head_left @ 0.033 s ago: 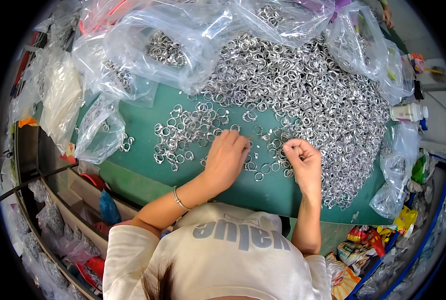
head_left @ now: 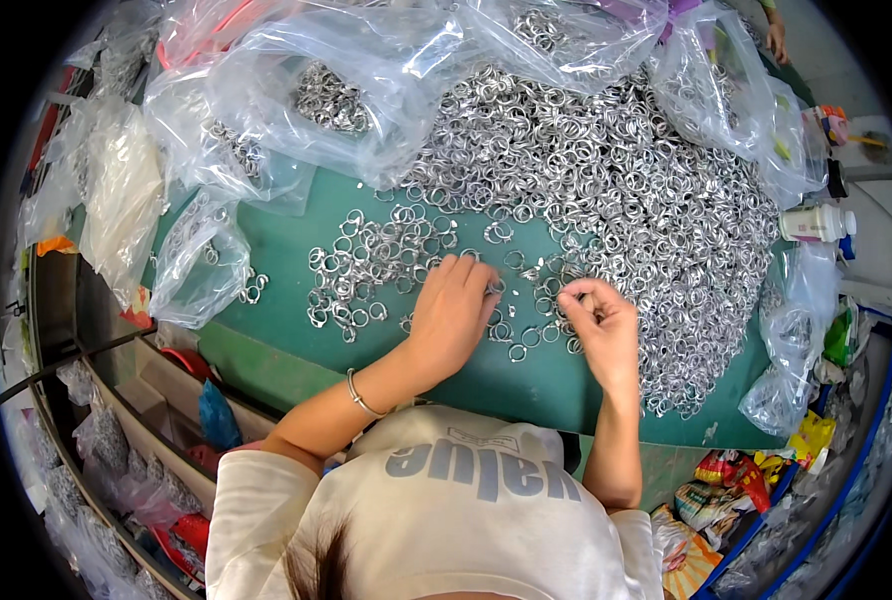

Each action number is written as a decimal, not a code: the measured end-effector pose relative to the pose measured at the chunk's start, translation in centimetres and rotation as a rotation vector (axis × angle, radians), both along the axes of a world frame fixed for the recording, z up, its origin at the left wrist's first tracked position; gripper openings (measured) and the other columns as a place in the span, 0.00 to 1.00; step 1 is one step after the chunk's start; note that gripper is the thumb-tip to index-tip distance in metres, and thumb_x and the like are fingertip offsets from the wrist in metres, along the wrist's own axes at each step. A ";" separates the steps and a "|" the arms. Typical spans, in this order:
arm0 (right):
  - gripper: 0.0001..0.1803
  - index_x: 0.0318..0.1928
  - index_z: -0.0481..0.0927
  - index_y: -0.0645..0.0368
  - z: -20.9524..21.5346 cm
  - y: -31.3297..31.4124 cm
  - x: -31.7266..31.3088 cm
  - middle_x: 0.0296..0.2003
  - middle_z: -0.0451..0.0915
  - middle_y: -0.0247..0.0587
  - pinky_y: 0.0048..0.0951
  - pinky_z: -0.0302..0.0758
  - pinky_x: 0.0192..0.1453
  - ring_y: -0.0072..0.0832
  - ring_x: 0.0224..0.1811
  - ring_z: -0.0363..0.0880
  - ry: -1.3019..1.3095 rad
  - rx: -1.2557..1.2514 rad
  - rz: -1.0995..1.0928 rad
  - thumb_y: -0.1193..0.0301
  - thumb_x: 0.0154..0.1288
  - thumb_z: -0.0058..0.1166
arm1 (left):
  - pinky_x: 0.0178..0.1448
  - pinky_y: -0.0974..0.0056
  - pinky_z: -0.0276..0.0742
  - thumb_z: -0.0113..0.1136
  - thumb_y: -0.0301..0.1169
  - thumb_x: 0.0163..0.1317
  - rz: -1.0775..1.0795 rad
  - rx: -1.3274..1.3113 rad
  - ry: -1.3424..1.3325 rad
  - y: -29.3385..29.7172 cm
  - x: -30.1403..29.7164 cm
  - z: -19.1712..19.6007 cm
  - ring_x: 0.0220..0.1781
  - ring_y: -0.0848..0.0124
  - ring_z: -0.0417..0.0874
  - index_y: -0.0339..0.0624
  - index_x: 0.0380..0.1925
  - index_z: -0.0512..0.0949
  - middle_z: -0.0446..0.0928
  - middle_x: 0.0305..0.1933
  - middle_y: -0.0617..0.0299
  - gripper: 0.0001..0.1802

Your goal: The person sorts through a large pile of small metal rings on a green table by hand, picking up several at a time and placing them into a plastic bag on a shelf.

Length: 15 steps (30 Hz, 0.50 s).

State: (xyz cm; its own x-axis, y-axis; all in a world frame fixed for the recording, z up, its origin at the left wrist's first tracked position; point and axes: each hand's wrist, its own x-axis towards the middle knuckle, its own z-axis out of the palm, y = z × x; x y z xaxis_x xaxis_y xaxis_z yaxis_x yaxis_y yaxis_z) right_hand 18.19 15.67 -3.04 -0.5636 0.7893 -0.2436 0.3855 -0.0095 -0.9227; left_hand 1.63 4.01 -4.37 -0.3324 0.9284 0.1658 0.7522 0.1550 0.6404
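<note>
Small silvery metal rings with little tabs, perhaps clamps, cover much of the green table. My left hand, a bangle at its wrist, is closed with the fingers curled down; a metal ring shows at its fingertips. A loose cluster of rings spreads just beyond and left of it. My right hand is pinched, thumb against fingers, at the left edge of a large heap of rings. Whatever sits in that pinch is too small to make out. A few single rings lie between my hands.
Clear plastic bags, some with rings inside, line the far edge. A smaller bag rests at the left. On the right stand a white bottle and a shelf with colourful packets. Another person's hand shows far right.
My right hand has shifted slightly left, still pinched. The left hand's fingers have moved a little, and a ring now shows at its fingertips.
</note>
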 end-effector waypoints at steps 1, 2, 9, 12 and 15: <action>0.05 0.35 0.80 0.60 0.0 -0.2 -0.1 0.13 0.62 0.25 0.19 0.51 0.19 0.12 0.15 0.52 -0.075 0.122 0.063 0.77 0.58 0.62 | 0.43 0.57 0.67 0.65 0.25 0.50 0.007 0.004 0.007 0.4 -0.1 0.1 0.37 0.57 0.71 0.40 0.33 0.77 0.70 0.32 0.58 0.10; 0.06 0.33 0.79 0.57 0.4 -0.4 -0.5 0.13 0.67 0.33 0.26 0.60 0.18 0.21 0.12 0.63 -0.187 0.271 0.104 0.75 0.55 0.63 | 0.43 0.57 0.67 0.66 0.25 0.50 0.014 0.009 0.014 0.7 -0.2 0.1 0.38 0.57 0.71 0.40 0.32 0.77 0.70 0.33 0.58 0.10; 0.08 0.32 0.77 0.54 1.0 -1.0 -1.2 0.18 0.78 0.41 0.40 0.70 0.23 0.41 0.20 0.78 -0.514 0.593 0.217 0.68 0.54 0.63 | 0.39 0.64 0.66 0.64 0.26 0.53 -0.068 -0.013 -0.138 1.1 -0.5 0.0 0.33 0.65 0.71 0.39 0.33 0.76 0.70 0.31 0.61 0.09; 0.09 0.34 0.78 0.55 1.4 -0.6 -0.7 0.13 0.73 0.40 0.37 0.67 0.21 0.39 0.16 0.75 -0.511 0.523 0.213 0.67 0.55 0.63 | 0.33 0.67 0.64 0.57 0.28 0.59 0.015 -0.065 -0.905 0.5 -1.2 1.2 0.28 0.71 0.68 0.38 0.32 0.74 0.68 0.29 0.63 0.05; 0.09 0.34 0.79 0.56 0.9 -1.2 -1.1 0.13 0.73 0.40 0.36 0.67 0.21 0.39 0.17 0.75 -0.564 0.738 0.137 0.67 0.55 0.63 | 0.27 0.68 0.61 0.47 0.33 0.66 -0.023 -0.148 -1.651 0.0 -2.4 0.9 0.25 0.73 0.65 0.39 0.28 0.72 0.67 0.28 0.62 0.11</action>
State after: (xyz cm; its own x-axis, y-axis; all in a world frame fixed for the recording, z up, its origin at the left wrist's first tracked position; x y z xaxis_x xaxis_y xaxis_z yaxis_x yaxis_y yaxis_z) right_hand 17.05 14.48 -2.17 -0.6145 0.7885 0.0269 0.7318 0.5824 -0.3540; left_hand -0.72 3.99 -3.43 -0.0354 0.9098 -0.4136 -0.6764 0.2829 0.6801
